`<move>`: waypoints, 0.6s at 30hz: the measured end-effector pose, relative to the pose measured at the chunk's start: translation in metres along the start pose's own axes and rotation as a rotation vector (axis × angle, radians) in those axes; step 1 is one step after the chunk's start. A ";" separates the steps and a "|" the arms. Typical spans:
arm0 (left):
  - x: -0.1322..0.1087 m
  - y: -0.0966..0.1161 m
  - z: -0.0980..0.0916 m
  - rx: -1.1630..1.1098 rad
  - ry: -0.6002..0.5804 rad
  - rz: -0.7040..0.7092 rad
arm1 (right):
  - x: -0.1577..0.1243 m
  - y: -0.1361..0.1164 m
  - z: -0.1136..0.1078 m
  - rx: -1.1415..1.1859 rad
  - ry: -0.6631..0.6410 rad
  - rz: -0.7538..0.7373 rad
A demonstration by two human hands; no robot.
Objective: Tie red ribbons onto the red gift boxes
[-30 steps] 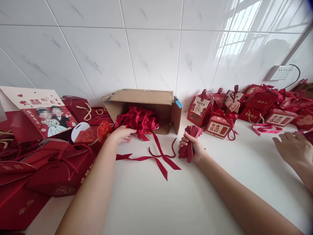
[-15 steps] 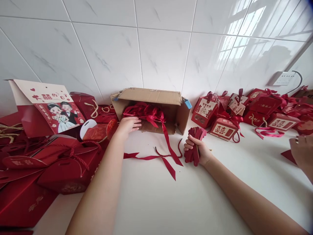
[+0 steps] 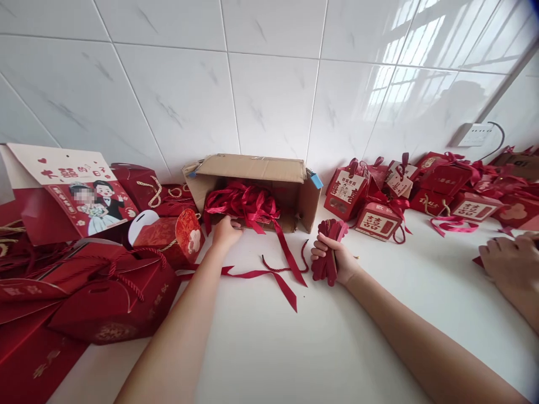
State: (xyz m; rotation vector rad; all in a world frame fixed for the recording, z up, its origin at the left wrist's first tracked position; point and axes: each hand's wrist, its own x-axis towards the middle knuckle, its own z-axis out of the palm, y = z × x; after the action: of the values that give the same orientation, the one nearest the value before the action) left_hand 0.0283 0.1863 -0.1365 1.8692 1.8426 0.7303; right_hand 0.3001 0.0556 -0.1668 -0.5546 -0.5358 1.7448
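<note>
My right hand (image 3: 343, 259) grips a flat-folded red gift box (image 3: 326, 255) with scalloped ends, held upright just above the white table. At the front lip of an open cardboard carton (image 3: 252, 168) lying on its side, my left hand (image 3: 227, 231) has its fingers curled at the lower left of a bunch of dark red ribbon (image 3: 242, 202). What those fingers hold is hidden. Ribbon tails (image 3: 287, 247) trail out of the carton onto the table. A twisted red cord (image 3: 280, 268) lies between my hands.
Red gift boxes with rope handles (image 3: 138, 297) crowd the left side, beside a tall box with a printed couple (image 3: 90, 202). More ribboned boxes (image 3: 378, 220) stand at the right along the tiled wall. Another person's hand (image 3: 511, 264) is at the right edge.
My left hand has moved lower and its fingers have curled in at the carton's lip. The ribbon bunch looks spread and shifted. My right hand keeps its hold on the folded box.
</note>
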 end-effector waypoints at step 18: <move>-0.064 0.119 0.035 0.133 -0.455 0.475 | -0.023 0.003 0.033 -0.458 -0.927 0.733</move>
State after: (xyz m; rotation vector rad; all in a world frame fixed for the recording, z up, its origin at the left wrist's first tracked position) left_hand 0.1442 0.1201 -0.0942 2.3560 1.2032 0.2810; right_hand 0.2821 0.0299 -0.1404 -0.2129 -1.5535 2.5809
